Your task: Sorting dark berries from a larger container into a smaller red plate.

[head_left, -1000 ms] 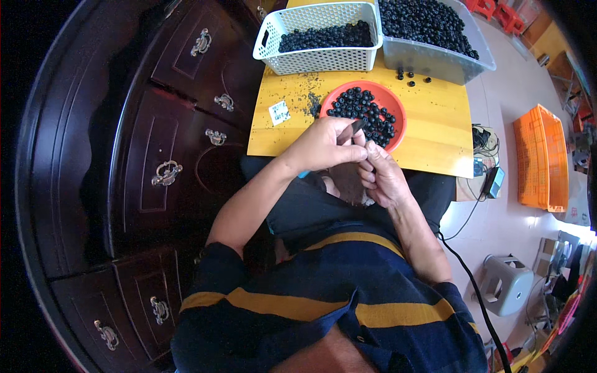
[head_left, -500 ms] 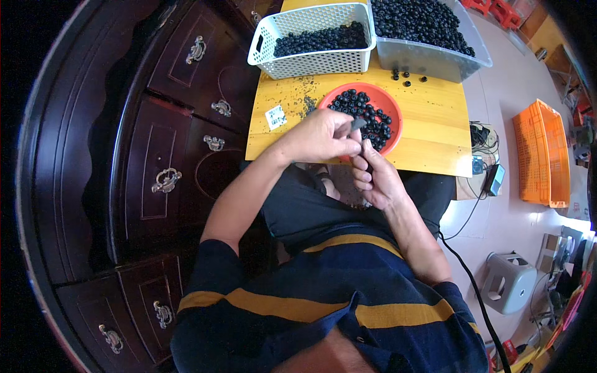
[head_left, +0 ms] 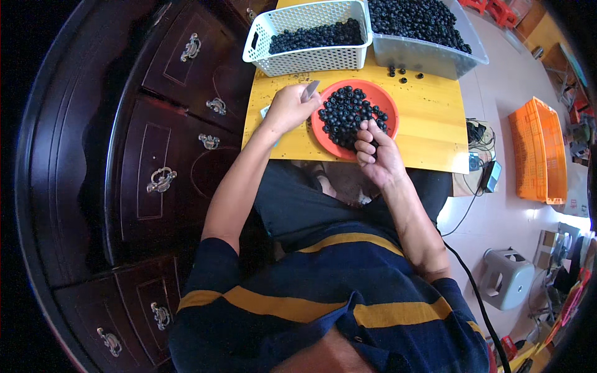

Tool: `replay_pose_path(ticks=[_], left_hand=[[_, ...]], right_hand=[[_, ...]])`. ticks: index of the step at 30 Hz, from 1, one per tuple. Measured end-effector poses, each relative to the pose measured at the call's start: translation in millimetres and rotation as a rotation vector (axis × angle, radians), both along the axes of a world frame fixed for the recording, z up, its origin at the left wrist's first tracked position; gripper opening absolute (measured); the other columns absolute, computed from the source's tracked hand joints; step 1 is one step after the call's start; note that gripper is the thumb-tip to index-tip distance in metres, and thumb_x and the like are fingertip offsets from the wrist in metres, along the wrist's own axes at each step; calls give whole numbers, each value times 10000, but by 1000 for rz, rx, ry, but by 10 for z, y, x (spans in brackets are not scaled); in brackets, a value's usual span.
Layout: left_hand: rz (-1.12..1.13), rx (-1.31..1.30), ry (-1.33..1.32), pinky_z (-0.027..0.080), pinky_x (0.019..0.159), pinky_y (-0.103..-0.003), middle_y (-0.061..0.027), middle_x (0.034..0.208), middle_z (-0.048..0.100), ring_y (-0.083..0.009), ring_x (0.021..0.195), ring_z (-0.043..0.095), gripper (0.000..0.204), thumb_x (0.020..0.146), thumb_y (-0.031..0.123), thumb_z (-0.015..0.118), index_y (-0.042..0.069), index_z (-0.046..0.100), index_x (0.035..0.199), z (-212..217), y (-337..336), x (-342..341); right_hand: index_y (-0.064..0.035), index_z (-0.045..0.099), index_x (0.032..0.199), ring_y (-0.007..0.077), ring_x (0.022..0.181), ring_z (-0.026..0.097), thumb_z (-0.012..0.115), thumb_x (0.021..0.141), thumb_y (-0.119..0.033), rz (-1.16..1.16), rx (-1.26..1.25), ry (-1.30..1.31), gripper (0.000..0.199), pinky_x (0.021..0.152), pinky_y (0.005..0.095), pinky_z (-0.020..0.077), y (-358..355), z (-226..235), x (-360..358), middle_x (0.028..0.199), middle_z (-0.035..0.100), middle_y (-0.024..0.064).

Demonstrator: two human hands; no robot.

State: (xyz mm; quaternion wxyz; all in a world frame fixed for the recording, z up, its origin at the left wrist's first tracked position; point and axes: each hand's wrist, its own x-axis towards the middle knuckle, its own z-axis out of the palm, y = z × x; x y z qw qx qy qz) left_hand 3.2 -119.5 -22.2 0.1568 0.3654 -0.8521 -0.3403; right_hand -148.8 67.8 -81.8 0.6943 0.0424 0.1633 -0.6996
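Note:
My left hand is closed around a small grey blade that sticks out past the thumb, just left of a red bowl. Many round black beads, some showing a hole, fill the bowl. Over the bowl's near right edge, my right hand has its fingers curled and its thumb pressed to the forefinger. What it pinches, if anything, is hidden. A white paper label lies mostly covered beside my left wrist.
Behind the bowl stand a white perforated basket and a clear plastic bin, both holding black beads. A few loose beads lie on the yellow table. Dark drawers rise at left; an orange crate and grey stool stand right.
My hands have come apart from where they met over the bowl's near edge. The left has moved left and away with the blade, covering most of the label; the right has shifted slightly.

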Motion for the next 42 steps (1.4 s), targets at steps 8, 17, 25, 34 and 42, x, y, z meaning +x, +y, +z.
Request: replay_pose_path(ticks=[8, 17, 25, 34, 42], left_hand=[[315, 262, 192, 409, 492, -260, 25, 647, 589, -61, 538, 519, 189, 881, 225, 700, 37, 692, 878, -319, -136, 611], [354, 210, 58, 415, 470, -278, 19, 634, 593, -72, 495, 505, 214, 909, 238, 676, 24, 682, 916, -428, -19, 1116], [99, 200, -17, 493, 607, -372, -92, 685, 639, -213, 621, 618, 255, 883, 290, 695, 40, 645, 896, -571, 643, 646], [-55, 74, -18, 542, 701, -420, -144, 805, 690, -302, 743, 694, 362, 871, 286, 701, 56, 643, 1144, -506, 936, -60], [84, 127, -24, 523, 657, -398, -119, 718, 656, -268, 672, 661, 266, 860, 300, 706, 45, 671, 922, -623, 560, 485]], right_hand=[[-77, 551, 1045, 48, 568, 376, 490, 1056, -289, -18, -65, 2, 221, 433, 186, 303, 78, 68, 32, 756, 442, -42], [-80, 566, 1054, 42, 565, 373, 504, 1050, -295, -83, -155, 68, 224, 424, 175, 299, 121, 92, -156, 762, 439, -44], [-61, 551, 1048, 53, 568, 357, 483, 1060, -266, -213, -196, 100, 216, 420, 178, 288, 171, 178, -527, 763, 435, -33], [-59, 552, 1064, 52, 577, 354, 491, 1057, -258, -261, -196, 86, 207, 438, 184, 291, 321, 166, -650, 778, 434, -34], [-63, 555, 1087, 71, 632, 404, 493, 1054, -251, -210, -239, 7, 201, 502, 199, 356, 338, 96, -690, 802, 452, -31]])
